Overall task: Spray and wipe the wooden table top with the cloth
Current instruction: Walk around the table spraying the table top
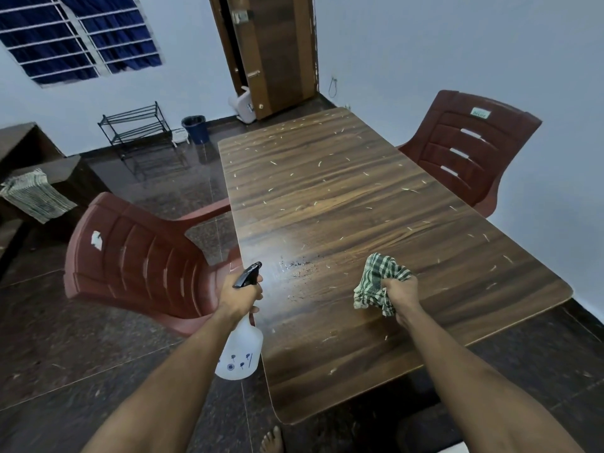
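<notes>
Head view: we see a wooden counter (376, 204) running away from us, its top scattered with small pale bits of debris (319, 163) over most of the surface. A wet speckled patch (294, 268) sits near the counter's left edge, toward the near end.

Left hand (243, 297) is clenched around the neck of a white spray bottle (240, 349), fingers at the black trigger head (247, 274). The nozzle points at the wet patch. The bottle hangs just off the counter's left edge, over the floor (98, 354).

Right hand (400, 294) is closed around a bunched green-and-white checked cloth (379, 282), over the near half of the counter, right of the wet patch. We cannot tell if the cloth touches the wood.

One red plastic chair (137, 259) stands at the left edge, another red chair (467, 148) at the far right edge. A bare foot (272, 441) shows on the floor by the near corner. In the background, a dark wire rack (137, 132) and a blue bin (195, 128) stand by the wall, and a wooden door (274, 50) stands beyond the far end.
</notes>
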